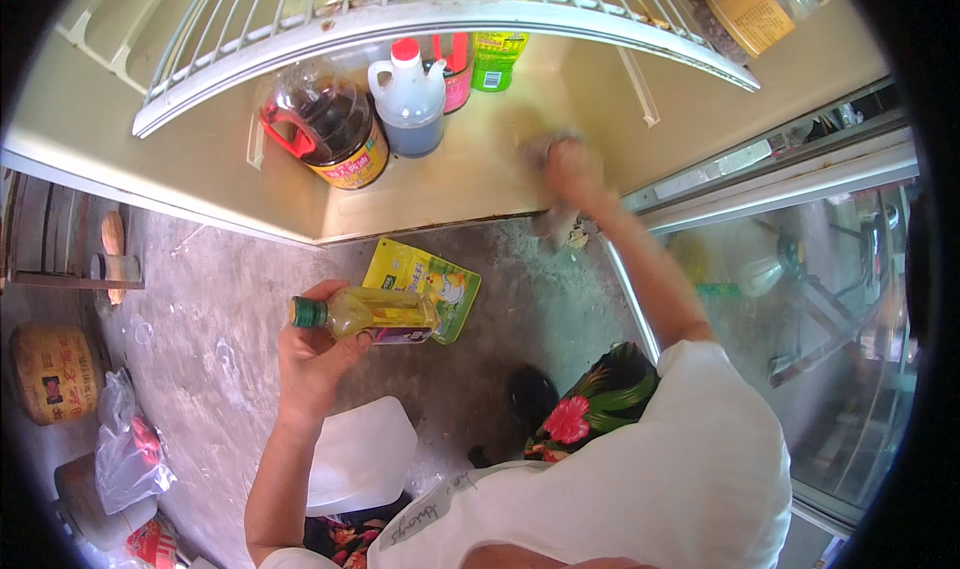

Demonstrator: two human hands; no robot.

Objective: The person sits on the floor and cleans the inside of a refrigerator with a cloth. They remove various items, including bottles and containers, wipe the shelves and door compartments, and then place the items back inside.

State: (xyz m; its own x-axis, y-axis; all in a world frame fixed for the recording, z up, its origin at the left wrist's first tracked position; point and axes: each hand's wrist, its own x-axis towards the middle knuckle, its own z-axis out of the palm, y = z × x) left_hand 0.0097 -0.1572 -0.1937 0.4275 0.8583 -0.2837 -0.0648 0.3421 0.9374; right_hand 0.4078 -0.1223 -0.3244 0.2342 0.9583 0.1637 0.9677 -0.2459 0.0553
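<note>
My left hand [319,351] grips a clear glass bottle [382,315] of yellow oil with a green cap, tilted on its side above the floor. Behind that bottle is a yellow-green pouch [457,291]. Inside the cabinet, my right hand [574,168] is closed on a greyish cloth [551,145] against the cabinet's bottom panel [480,186]; both are blurred. To their left stand a large dark sauce jug [345,138] with a red handle, a white translucent jug [411,111] with a red cap, a pink-labelled bottle [457,89] and a green pouch [495,63].
A white wire shelf [450,15] crosses above the bottles. An orange-labelled jar [750,14] is at the upper right. The glass door [825,329] stands at the right. A white plastic container [364,456] is by my left forearm; a plastic bag [124,449] and a wrapped round block [56,374] lie left.
</note>
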